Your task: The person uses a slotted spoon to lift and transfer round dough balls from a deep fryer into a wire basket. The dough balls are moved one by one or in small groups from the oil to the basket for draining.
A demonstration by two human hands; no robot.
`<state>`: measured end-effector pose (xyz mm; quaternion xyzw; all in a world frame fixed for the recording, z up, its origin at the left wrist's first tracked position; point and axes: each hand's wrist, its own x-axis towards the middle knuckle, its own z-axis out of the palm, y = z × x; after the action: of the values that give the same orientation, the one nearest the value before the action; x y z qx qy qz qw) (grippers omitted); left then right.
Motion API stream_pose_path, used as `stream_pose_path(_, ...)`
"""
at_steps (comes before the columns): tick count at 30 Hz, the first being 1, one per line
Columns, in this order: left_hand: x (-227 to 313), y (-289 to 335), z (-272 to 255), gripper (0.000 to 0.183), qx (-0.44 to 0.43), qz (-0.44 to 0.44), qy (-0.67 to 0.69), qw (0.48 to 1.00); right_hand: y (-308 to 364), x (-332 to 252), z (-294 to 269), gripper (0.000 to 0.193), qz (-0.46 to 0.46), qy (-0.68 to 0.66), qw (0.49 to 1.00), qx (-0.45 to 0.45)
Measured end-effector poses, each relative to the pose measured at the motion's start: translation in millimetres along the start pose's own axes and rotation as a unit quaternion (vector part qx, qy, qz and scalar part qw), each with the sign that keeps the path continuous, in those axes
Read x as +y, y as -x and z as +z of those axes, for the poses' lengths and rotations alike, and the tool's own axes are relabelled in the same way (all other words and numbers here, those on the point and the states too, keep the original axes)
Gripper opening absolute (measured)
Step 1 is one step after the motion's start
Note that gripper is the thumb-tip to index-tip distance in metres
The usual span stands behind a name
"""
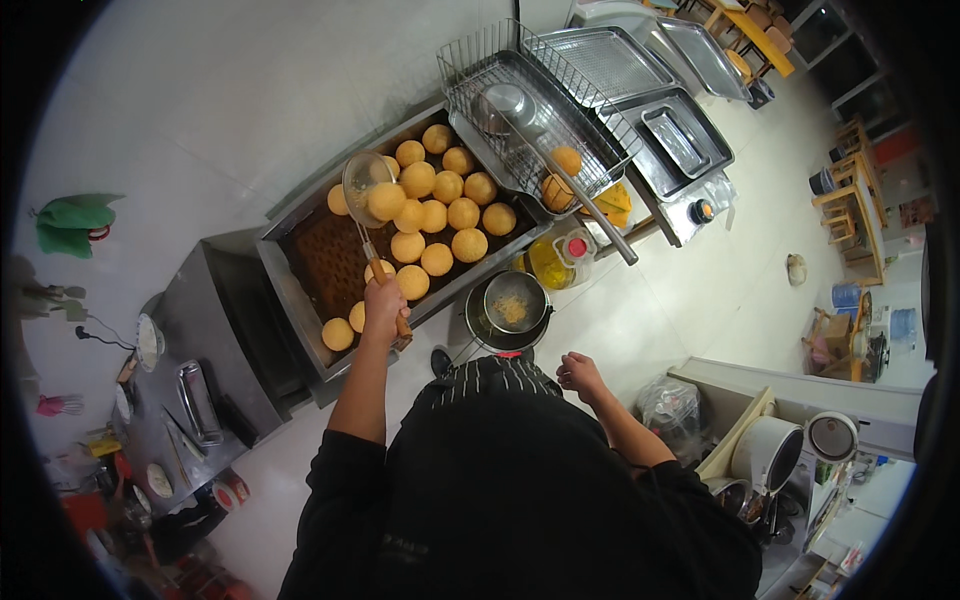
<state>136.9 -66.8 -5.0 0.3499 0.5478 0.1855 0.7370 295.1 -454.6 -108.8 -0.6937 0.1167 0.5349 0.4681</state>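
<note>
My left hand [384,305] is wrapped round the wooden handle of a skimmer [357,178]. Its round mesh head is over the far left side of a rectangular metal fryer [292,325], touching or close to a golden ball [386,201]. Several such round golden balls [469,245] crowd the dark oil [318,248], mostly in the middle and right. A second wooden handle end [404,332] shows beside my left hand; what it belongs to is hidden. My right hand [578,372] hangs at my right side, fingers curled in, with nothing seen in it.
Right of the fryer stands a wire basket [480,52] over a tray, holding golden balls [565,160]; a long metal rod [600,215] lies across it. Below are an oil jug [548,262] and a strainer with crumbs [513,303] on a pot. A steel counter [215,350] adjoins left.
</note>
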Motion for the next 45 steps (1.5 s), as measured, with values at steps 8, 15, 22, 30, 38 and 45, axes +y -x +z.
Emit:
stream_pose_path(8, 5, 12, -29, 0.019, -0.089, -0.029, 0.020, 0.995, -5, 20, -13, 0.020, -0.004, -0.041, 0.999, 0.003)
stream_pose_path(15, -5, 32, -120, 0.030, 0.100, 0.048, -0.280, 0.953, -12, 23, -16, 0.019, 0.006, -0.044, 0.999, -0.020)
stream_pose_path(22, -12, 32, -207, 0.032, 0.213, 0.058, -0.586, 0.780, -22, 5, -12, 0.019, 0.000, 0.005, 1.000, -0.030)
stream_pose_path(30, -59, 43, -247, 0.020, 0.176, -0.103, -0.415, 0.887, -23, -18, -12, 0.018, -0.012, -0.001, 0.999, -0.041)
stream_pose_path(38, -133, 39, -229, 0.014, 0.001, -0.208, 0.052, 0.977, -19, 1, -13, 0.017, 0.015, 0.012, 0.999, -0.041)
stream_pose_path(45, -127, -2, -150, 0.016, -0.109, -0.228, 0.334, 0.908, -20, -3, -11, 0.019, 0.000, 0.026, 0.999, -0.039)
